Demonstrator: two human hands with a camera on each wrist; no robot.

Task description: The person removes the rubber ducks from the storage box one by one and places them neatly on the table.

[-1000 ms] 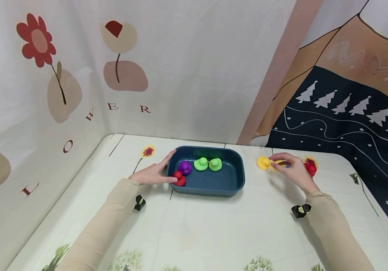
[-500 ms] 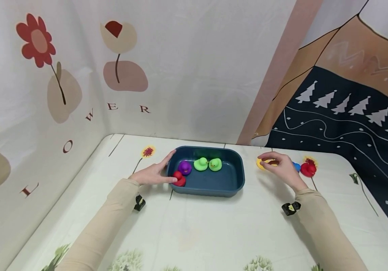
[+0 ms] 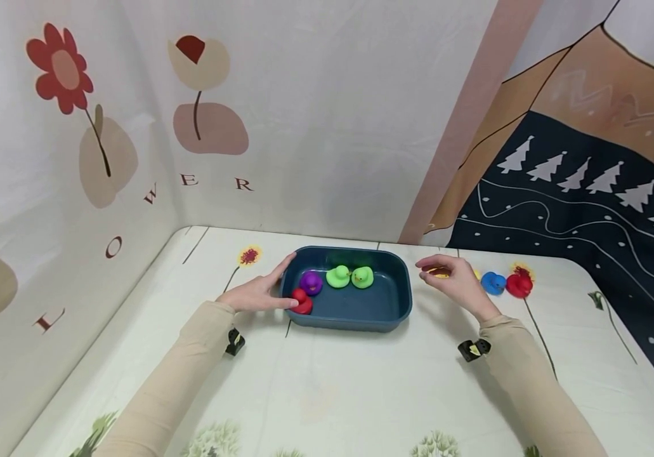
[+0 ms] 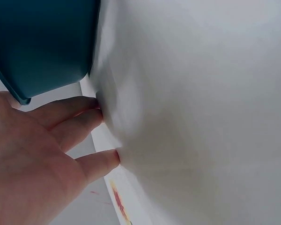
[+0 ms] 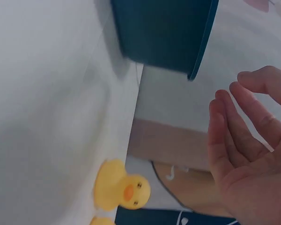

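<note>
"Dark blue rectangular plastic tub (image 3: pixel 349 322): where is it?"

"At your twelve o'clock, upright on the white patterned cloth (image 3: pixel 361 387). In it sit a glossy red toy duck (image 3: pixel 302 304) at eight o'clock, a rounded purple toy duck (image 3: pixel 311 283) at nine, and two lime-green toy ducks (image 3: pixel 338 277) (image 3: pixel 363 277), close together, at eleven and one."

"And your hands?"

"Your left hand (image 3: pixel 261 293) is spread wide against the tub's nine o'clock end, thumb over the rim by the red duck; whether it touches that duck, I cannot tell. Your right hand (image 3: pixel 458 279) is raised at the tub's three o'clock, empty, a narrow gap between thumb and fingertips."

"What's near your right?"

"A smooth yellow toy duck (image 5: pixel 114 185) with an orange beak, apart from your fingers. Beside it, a second yellow duck (image 5: pixel 102 221) shows only partly. Farther toward three o'clock, a bright blue toy duck (image 3: pixel 493 284) and a second red duck (image 3: pixel 517 285) sit side by side."
</note>
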